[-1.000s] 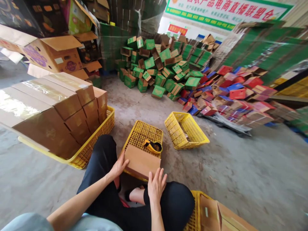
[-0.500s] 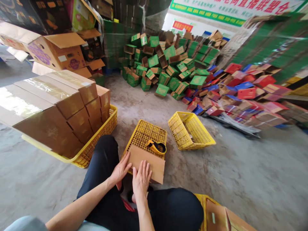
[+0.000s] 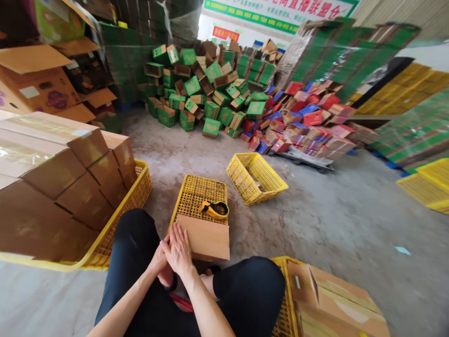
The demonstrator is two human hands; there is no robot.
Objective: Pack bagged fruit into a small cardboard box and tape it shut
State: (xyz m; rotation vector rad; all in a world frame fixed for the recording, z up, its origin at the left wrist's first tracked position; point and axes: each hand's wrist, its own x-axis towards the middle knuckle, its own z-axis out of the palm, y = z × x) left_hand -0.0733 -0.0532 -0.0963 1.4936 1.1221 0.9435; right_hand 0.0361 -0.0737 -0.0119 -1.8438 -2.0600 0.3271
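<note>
A small flat cardboard box (image 3: 206,236) lies on the near part of an upturned yellow plastic crate (image 3: 196,189) between my knees. My right hand (image 3: 178,250) rests with its fingers stretched out on the box's left end. Beside and partly under it is my left hand (image 3: 160,260), at the box's left edge; its fingers are mostly covered, but the part that shows looks open and holds nothing. Just beyond the box, a yellow and black tape dispenser (image 3: 210,209) sits on the crate.
Taped cartons (image 3: 75,196) fill a large yellow crate (image 3: 140,187) on my left. Another yellow crate (image 3: 257,180) stands ahead to the right. More cartons (image 3: 336,299) are by my right knee. Green boxes (image 3: 210,110) and red and blue boxes (image 3: 312,117) lie heaped farther off.
My right hand has moved left from the middle of the box to its left end, now overlapping my left hand. The view has turned right.
</note>
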